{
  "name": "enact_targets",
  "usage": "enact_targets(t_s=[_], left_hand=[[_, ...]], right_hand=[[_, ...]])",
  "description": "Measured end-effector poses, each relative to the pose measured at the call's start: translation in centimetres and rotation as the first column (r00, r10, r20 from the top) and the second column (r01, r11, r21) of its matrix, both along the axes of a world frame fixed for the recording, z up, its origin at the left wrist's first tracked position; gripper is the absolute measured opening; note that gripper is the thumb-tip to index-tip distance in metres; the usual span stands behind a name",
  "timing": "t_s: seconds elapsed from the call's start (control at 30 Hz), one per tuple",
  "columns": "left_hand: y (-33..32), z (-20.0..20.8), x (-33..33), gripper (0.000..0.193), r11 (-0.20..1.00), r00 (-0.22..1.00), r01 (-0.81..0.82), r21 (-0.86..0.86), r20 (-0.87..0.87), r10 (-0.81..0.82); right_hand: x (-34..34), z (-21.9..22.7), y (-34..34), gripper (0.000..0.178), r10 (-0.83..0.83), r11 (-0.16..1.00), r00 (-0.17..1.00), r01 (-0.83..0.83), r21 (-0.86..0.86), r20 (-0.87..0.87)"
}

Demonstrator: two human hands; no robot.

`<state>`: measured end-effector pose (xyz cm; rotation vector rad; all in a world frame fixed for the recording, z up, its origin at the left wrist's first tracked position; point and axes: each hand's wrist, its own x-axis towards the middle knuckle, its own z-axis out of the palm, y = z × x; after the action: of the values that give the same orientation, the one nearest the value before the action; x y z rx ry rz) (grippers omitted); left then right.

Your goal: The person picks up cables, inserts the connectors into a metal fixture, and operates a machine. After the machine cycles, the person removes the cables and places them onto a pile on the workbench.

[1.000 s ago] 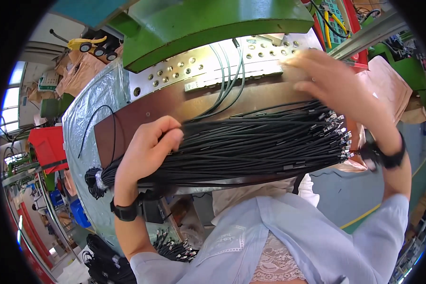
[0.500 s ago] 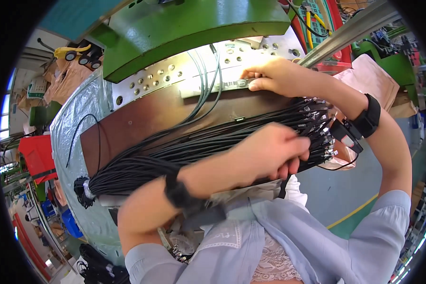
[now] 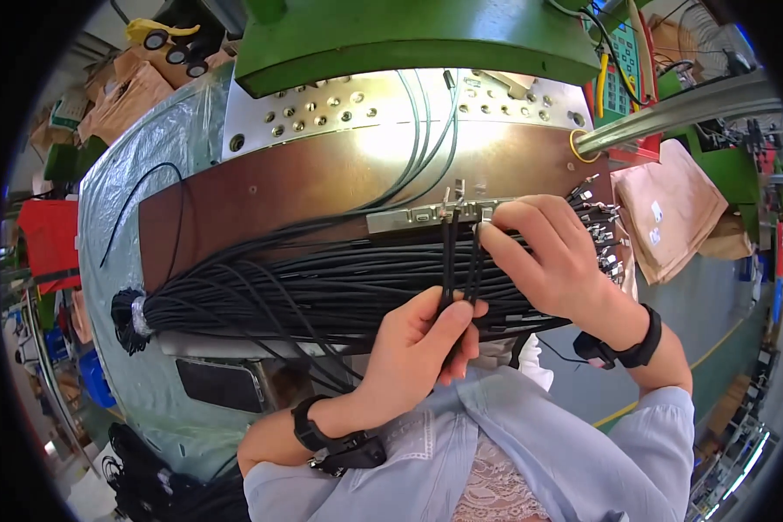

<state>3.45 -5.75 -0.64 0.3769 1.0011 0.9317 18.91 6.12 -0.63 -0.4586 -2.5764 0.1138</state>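
My left hand [image 3: 422,344] is closed around a few black cables [image 3: 449,261], thumb on top, with their metal-tipped ends pointing away from me. My right hand [image 3: 548,257] pinches the tip of one of these cables between thumb and forefinger, beside a narrow metal bar [image 3: 396,222] with shaped recesses. The cable ends lie over this bar; whether any sits in a recess I cannot make out. Under both hands a thick bundle of black cables [image 3: 322,283] stretches across the brown board [image 3: 209,213], tied at the left, with bare metal terminals at the right.
A green machine [image 3: 418,56] overhangs a lit metal plate with holes [image 3: 309,113] at the back. Several cables run up beneath it. A phone [image 3: 222,384] lies at the near left. A metal rail [image 3: 679,122] juts in at the right, above brown paper packages [image 3: 670,204].
The metal bar has come toward me from the plate's edge to beside the bundle. My left hand has moved left and holds cables upward; my right hand has come nearer, to their tips.
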Motion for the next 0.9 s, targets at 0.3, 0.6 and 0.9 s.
enact_targets(t_s=[0.3,0.6,0.9], left_hand=[[-1.1,0.5,-2.9,0.024,0.971,0.977,-0.197,0.139,0.116,0.182],[-0.9,-0.1,-3.1,0.025,0.997,0.974,-0.071,0.029,0.217,0.063],[-0.6,-0.3,-2.7,0.027,0.998,0.976,0.033,0.046,0.216,-0.042]], right_hand=[[-3.4,-2.0,0.6,0.03,0.097,0.99,0.995,-0.1,-0.103,-0.033],[-4.0,-1.7,0.1,0.028,0.1,0.995,0.984,-0.101,0.002,0.147],[-3.4,-0.4,1.2,0.023,0.018,0.982,0.996,-0.001,-0.186,0.086]])
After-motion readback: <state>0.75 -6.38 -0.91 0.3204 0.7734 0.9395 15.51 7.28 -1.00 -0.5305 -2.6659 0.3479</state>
